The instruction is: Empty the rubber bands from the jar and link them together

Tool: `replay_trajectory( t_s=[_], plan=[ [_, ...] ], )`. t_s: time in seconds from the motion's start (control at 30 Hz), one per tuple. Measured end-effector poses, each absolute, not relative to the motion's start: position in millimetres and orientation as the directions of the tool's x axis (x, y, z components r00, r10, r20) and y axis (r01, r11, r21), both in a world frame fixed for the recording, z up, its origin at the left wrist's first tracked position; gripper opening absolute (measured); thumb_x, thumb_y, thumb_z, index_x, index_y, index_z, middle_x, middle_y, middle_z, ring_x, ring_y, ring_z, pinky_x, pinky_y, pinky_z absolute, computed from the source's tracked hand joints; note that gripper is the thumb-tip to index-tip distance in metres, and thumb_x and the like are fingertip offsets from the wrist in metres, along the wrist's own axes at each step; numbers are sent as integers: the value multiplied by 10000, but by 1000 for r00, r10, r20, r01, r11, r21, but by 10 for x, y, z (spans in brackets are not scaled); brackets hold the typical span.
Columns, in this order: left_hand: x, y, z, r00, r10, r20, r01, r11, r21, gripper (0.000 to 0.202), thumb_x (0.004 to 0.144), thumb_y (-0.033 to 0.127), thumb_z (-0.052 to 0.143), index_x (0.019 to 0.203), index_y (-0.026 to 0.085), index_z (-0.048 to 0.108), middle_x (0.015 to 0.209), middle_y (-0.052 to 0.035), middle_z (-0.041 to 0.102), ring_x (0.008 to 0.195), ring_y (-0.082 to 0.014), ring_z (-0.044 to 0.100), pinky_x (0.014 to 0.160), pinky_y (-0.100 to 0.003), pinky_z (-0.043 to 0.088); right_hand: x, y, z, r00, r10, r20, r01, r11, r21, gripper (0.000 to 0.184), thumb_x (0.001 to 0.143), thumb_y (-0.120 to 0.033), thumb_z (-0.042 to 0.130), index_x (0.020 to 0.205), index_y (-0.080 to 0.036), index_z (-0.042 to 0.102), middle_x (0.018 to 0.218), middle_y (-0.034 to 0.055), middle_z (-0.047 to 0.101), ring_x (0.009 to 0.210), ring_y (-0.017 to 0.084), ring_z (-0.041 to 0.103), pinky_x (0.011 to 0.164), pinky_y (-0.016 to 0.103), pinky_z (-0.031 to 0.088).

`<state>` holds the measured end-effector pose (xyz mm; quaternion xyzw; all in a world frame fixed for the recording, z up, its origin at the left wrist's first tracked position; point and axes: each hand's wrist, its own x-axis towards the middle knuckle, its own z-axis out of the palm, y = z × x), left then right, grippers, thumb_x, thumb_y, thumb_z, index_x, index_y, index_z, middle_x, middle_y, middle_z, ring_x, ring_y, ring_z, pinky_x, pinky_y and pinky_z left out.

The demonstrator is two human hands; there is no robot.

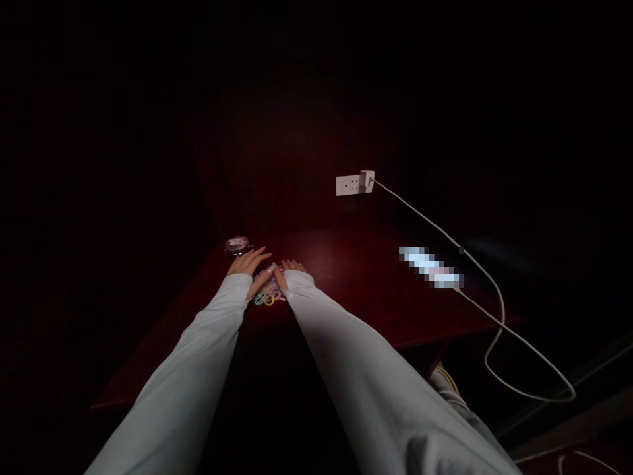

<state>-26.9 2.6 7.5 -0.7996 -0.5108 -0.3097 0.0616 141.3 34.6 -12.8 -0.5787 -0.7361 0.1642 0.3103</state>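
Note:
A small heap of colourful rings that look like hair ties (269, 299) lies on the dark red table, in green, yellow, pink and pale purple. My left hand (248, 266) is at the heap's left side with fingers stretched out and the thumb over the pile. On the other side, my right hand (291, 269) has its fingers extended, the thumb pointing in toward the left thumb. Both hands partly cover the heap. Just behind my left hand stands a round clear container (238, 245) with something pinkish showing at its top.
The table (346, 284) reaches back to a dark red wall. A white socket (349, 185) holds a charger (366, 178). Its white cable (502, 300) hangs over the right edge and loops to a blurred-out, bright phone-like device (431, 267). The surroundings are very dark.

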Motion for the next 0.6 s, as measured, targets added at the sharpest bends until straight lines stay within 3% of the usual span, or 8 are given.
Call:
replay_trajectory(
  t_s=[0.1,0.2,0.4,0.6],
  plan=[
    [-291,92,18,53,796,603,880,-323,349,493,1064,503,438,1438,261,650,1677,-108,480,1513,-371,470,1265,-562,383,1265,340,-90,-164,955,247,669,292,-683,548,1115,-466,394,1481,-132,631,1541,201,618,1478,290,548,1277,451,375],
    [-320,162,-40,-57,797,601,850,-277,448,495,1080,476,381,1376,223,686,1603,-133,553,1446,-341,549,1226,-494,446,1300,342,-58,-116,949,294,577,306,-758,501,1116,-416,365,1459,-186,648,1484,161,668,1399,260,613,1204,412,462],
    [-394,184,22,-16,816,578,843,-300,446,452,1068,474,383,1147,246,766,1371,-81,730,1288,-291,645,1139,-432,478,1653,360,-151,36,924,380,315,350,-882,458,1044,-330,367,1169,-194,786,1267,117,750,1221,224,686,1105,353,507],
    [-246,-22,171,80,813,577,867,-343,362,260,991,381,532,987,273,769,1217,-41,788,1217,-275,648,1009,-408,470,2093,260,-199,-154,879,451,276,477,-835,274,893,-300,608,1068,-242,810,1216,76,761,1177,250,677,1124,429,501]
  ],
)
